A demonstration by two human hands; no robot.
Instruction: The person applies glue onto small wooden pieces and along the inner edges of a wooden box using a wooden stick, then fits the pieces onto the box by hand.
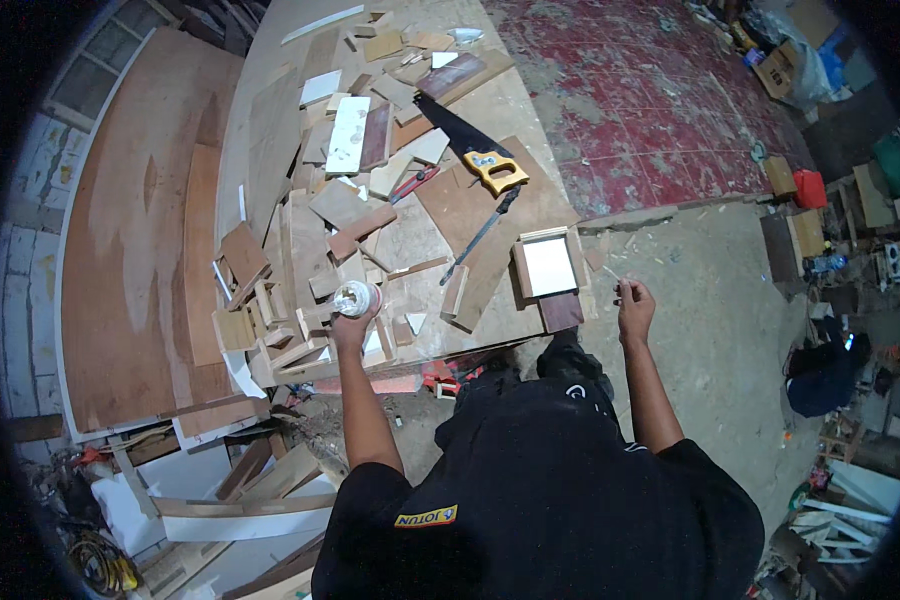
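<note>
My left hand (354, 324) is wrapped round a white round jar (356, 297) with whitish stuff at its open top, at the near left of the workbench. Off the bench's right edge, my right hand (635, 308) is closed in a pinch on a thin stick (612, 273) that points up and left. Between the hands, nearer the right one, a small wooden box frame (522, 268) with a white panel (549, 266) inside lies at the bench's corner. Against its near side rests a dark reddish-brown block (562, 312).
Wood offcuts (362, 232) crowd the bench's left and far parts. A handsaw (492, 170) with a yellow handle and a thin dark file-like tool (478, 240) lie near the middle. A large plywood sheet (135, 240) leans at the left. Concrete floor (700, 270) spreads to the right.
</note>
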